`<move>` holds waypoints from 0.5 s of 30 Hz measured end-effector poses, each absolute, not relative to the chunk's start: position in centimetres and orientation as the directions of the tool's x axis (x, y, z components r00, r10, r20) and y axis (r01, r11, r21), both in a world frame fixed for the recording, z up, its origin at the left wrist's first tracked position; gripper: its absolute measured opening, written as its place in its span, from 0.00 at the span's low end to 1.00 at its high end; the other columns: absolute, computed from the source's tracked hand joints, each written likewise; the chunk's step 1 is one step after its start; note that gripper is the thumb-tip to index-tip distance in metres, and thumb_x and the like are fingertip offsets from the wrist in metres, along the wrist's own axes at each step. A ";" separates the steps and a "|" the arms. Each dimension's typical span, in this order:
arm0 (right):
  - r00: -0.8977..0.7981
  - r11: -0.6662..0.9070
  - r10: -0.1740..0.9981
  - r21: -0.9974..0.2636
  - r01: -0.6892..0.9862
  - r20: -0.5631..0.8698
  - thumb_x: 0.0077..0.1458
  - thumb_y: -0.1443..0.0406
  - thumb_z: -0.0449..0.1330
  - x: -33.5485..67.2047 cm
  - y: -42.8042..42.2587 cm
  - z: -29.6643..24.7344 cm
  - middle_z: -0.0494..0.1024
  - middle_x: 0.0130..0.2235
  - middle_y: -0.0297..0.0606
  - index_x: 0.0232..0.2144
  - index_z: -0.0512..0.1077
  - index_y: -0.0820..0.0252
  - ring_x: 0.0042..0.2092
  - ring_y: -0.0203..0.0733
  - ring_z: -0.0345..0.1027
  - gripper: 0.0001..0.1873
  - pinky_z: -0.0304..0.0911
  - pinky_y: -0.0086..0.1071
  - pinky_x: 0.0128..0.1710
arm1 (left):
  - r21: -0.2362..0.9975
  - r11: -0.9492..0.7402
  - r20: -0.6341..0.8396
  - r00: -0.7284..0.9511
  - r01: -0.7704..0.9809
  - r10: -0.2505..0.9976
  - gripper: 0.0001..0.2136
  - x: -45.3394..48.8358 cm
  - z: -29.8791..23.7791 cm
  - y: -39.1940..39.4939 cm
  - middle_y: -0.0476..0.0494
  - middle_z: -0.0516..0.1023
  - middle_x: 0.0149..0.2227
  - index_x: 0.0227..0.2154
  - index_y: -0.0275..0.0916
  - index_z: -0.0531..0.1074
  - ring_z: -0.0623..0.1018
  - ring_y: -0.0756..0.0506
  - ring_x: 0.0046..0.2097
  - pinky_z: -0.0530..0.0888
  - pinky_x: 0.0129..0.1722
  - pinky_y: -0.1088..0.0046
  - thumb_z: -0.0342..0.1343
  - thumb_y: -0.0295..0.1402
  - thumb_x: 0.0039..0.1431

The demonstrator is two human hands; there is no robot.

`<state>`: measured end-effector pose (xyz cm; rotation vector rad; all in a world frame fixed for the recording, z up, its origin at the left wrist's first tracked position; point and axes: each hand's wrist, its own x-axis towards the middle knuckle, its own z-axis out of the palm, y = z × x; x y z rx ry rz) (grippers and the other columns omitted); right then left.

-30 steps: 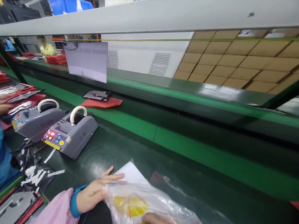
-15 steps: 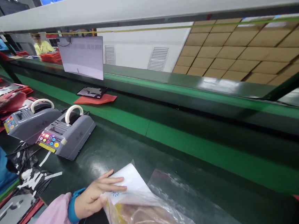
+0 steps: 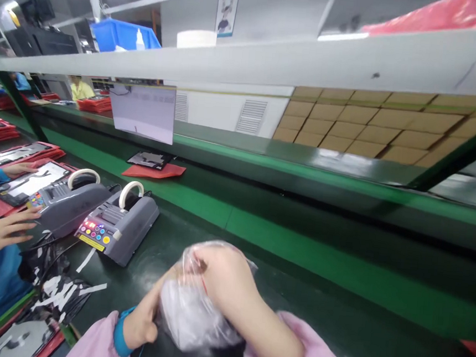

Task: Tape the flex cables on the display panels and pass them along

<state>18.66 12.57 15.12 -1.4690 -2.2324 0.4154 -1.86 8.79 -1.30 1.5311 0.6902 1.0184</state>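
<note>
A clear plastic bag (image 3: pixel 198 322) with whitish contents is bunched up in front of me, above the dark green bench. My right hand (image 3: pixel 223 272) reaches across its top with curled fingers, closed on the bag's upper part, where a thin red line shows. At the bag's left side is my left hand (image 3: pixel 147 312), wearing a blue wristband (image 3: pixel 121 332). Its fingers run up along the bag and are partly covered by the plastic; they appear to grip it. Motion blurs the bag and the fingertips.
Two grey tape dispensers (image 3: pixel 119 226) stand to the left, near tape scraps (image 3: pixel 59 293). A co-worker's hand (image 3: pixel 6 233) is beyond them. A flat dark panel (image 3: pixel 150 160) lies on a red sleeve (image 3: pixel 155 171). A monitor (image 3: pixel 144 112) hangs under the shelf beam (image 3: pixel 248 63).
My right hand has come out of the bag and now grips its top. The bag has bunched up, and the white sheet is no longer plainly visible. My view has tilted upward.
</note>
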 end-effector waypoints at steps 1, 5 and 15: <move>-0.346 0.393 0.919 -0.489 0.779 0.187 0.45 0.63 0.73 18.0 13.8 16.2 0.80 0.23 0.28 0.20 0.75 0.56 0.27 0.36 0.72 0.10 0.57 0.27 0.25 | 0.972 -0.210 0.235 0.431 -0.104 0.871 0.60 -1.7 -1.5 9.1 0.28 0.59 0.70 0.69 0.38 0.55 0.57 0.24 0.70 0.55 0.68 0.48 0.60 0.71 0.37; -0.392 0.449 0.893 -0.511 0.733 0.222 0.50 0.63 0.71 16.4 16.2 21.5 0.80 0.26 0.24 0.23 0.71 0.56 0.29 0.31 0.72 0.13 0.55 0.23 0.25 | 0.974 -0.204 0.224 0.310 -0.097 0.924 0.64 -1.0 -1.3 10.7 0.26 0.52 0.71 0.72 0.40 0.41 0.54 0.26 0.71 0.51 0.69 0.48 0.69 0.63 0.38; -0.128 0.306 0.670 -0.114 0.945 0.732 0.62 0.58 0.62 21.2 16.9 36.2 0.85 0.32 0.35 0.42 0.80 0.55 0.34 0.45 0.78 0.11 0.61 0.33 0.32 | 0.990 -0.116 0.119 0.034 -0.077 0.992 0.34 1.5 0.7 14.6 0.34 0.83 0.46 0.45 0.36 0.78 0.77 0.28 0.56 0.67 0.62 0.49 0.70 0.57 0.39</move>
